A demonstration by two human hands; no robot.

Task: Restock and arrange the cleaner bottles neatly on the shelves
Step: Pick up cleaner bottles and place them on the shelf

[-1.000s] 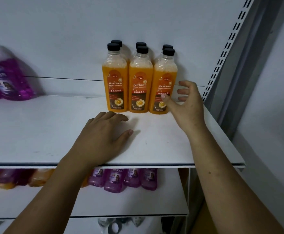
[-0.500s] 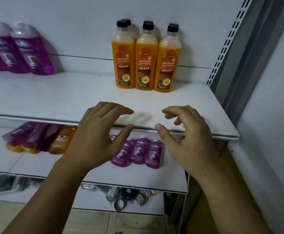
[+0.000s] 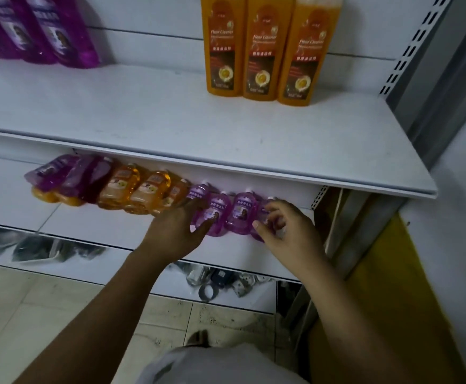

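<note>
Both hands are at the lower shelf [image 3: 110, 231]. Small purple bottles [image 3: 241, 214], translucent and labelled, stand in a row at its right end. The right hand [image 3: 287, 231] curls thumb and fingers round the rightmost purple bottle [image 3: 262, 213]. The left hand [image 3: 175, 231], fingers fairly straight, touches the row's left end.

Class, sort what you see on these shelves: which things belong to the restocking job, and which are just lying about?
Job: orange floor cleaner bottles; large purple bottles; amber bottles; small purple bottles; left hand and right hand at these.
Lying about: dark clutter lowest down; yellow board.
</note>
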